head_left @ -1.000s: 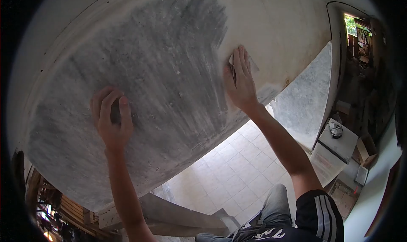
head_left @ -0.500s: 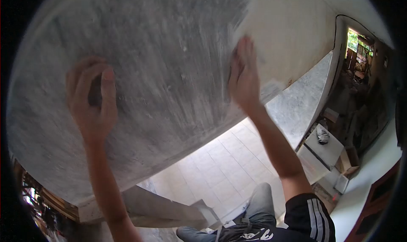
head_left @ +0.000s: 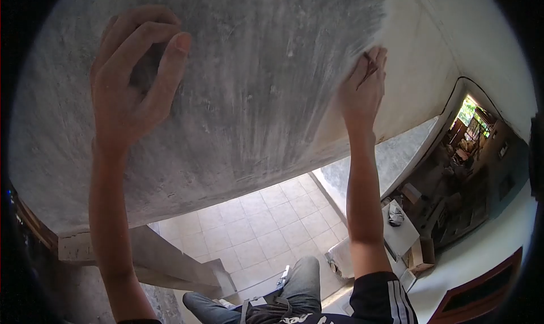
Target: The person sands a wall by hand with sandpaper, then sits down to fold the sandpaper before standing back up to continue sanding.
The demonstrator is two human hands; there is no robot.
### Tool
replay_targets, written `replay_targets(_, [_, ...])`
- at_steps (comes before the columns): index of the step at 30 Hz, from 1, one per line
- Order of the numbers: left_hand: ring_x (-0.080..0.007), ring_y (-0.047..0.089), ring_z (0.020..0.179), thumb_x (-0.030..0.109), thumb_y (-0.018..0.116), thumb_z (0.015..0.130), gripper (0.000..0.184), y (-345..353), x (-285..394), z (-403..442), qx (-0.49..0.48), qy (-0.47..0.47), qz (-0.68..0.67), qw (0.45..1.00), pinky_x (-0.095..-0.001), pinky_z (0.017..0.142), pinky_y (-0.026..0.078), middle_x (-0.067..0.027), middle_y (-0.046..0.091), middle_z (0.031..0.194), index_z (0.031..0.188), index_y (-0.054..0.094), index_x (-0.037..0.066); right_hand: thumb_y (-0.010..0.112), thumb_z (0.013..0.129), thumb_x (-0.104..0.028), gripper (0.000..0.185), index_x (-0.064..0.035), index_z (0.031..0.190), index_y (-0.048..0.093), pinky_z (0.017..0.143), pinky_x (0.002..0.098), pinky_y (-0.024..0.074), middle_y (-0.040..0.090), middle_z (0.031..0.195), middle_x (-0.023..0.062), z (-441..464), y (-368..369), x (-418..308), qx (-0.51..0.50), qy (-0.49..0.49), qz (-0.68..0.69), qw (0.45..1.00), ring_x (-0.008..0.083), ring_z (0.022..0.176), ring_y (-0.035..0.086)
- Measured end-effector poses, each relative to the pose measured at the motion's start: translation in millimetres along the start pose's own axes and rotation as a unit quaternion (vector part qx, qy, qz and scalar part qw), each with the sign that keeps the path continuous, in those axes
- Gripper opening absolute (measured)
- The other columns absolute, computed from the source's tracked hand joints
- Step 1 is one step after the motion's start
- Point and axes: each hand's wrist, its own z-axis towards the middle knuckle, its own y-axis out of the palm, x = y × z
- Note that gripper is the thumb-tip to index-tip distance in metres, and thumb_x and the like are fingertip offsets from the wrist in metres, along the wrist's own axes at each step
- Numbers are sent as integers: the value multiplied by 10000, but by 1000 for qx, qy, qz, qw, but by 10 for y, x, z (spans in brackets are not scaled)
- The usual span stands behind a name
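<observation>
A large panel or wall surface (head_left: 243, 91) spans the view, streaky grey across most of it and cream at the right. My left hand (head_left: 133, 77) is raised in front of the grey part, fingers curved and thumb apart in a C shape, with nothing visible inside; whether it touches the surface I cannot tell. At the border between grey and cream, my right hand (head_left: 362, 91) lies against the surface with its fingers bent together. A thin dark brown edge shows among those fingers, too small to name.
Below the panel is a tiled floor (head_left: 255, 222). A ledge (head_left: 175, 261) runs at lower left. To the right, a white-topped surface (head_left: 401, 230) bears a crumpled silvery thing (head_left: 395, 213), beside an open box (head_left: 422, 255). A black cable (head_left: 453, 94) follows the wall.
The view has shifted. My left hand appears higher in it, still curved. My right hand appears further right along the grey-cream border, its fingers more bent than before.
</observation>
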Motion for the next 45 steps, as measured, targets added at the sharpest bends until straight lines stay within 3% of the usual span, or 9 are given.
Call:
replay_targets(6, [-200,602,850,178,679,871,143,-11,24,-3,3,-11,8,1000,-309,738,482,-69,655,923,808,656,52,405,995,-174,470,97,1378,387,1141,489,237,332,1458,304,-893,53,-186,-51,-48,34,997,422,1370,319])
replay_targets(13, [-211,590,860,157,692,854,133,-14,39,-7,-15,-16,-4,1000,-322,754,473,-69,648,919,793,640,51,398,1003,-191,454,71,1373,415,1124,502,266,392,1425,288,134,7,48,27,21,1,999,420,1346,358])
replay_targets(19, [-220,586,867,158,680,859,142,-18,37,21,-20,-8,-3,1000,-336,780,461,-71,644,915,780,630,50,379,1014,-239,466,54,1373,418,1132,447,271,396,1432,266,-637,-109,-25,-61,-96,-71,991,417,1347,349])
replay_targets(25, [-228,582,873,162,668,865,154,-4,75,19,-23,-37,-3,999,-347,786,454,-67,643,917,766,623,53,454,985,-225,479,39,1383,415,1118,476,290,393,1444,246,255,-62,150,23,38,-50,998,373,1350,373])
replay_targets(31, [-228,576,881,195,660,879,181,-25,81,0,-27,-31,-3,999,-350,784,456,-54,638,933,763,626,60,423,1002,-238,460,47,1363,426,1098,464,323,402,1430,256,-633,-115,20,-36,-95,-61,993,387,1331,389])
replay_targets(34, [-224,573,880,216,643,898,206,-17,73,-21,-29,-27,2,999,-352,774,454,-51,635,933,762,625,62,436,997,-251,460,23,1367,436,1080,442,357,411,1428,248,-139,-103,269,-5,-84,-128,988,388,1318,409])
replay_targets(40, [-218,569,883,235,617,924,236,-6,85,-20,-33,-53,-18,998,-353,771,449,-46,632,930,760,633,65,474,975,-255,439,-3,1334,490,1036,413,414,467,1396,216,-213,-52,-5,28,67,17,997,347,1290,459])
replay_targets(43, [-215,568,871,241,615,927,249,-4,66,-11,-23,-41,-16,999,-350,768,447,-48,632,929,757,638,61,486,970,-228,418,5,1318,501,1010,417,437,488,1372,218,-560,-121,-3,-6,-93,-34,995,333,1261,487])
replay_targets(45, [-211,567,862,239,609,931,253,-8,98,-20,-26,-40,-13,999,-346,761,447,-49,633,930,754,640,61,471,981,-247,423,13,1313,503,1019,403,431,483,1386,192,-270,-157,102,7,-61,-73,995,336,1263,486])
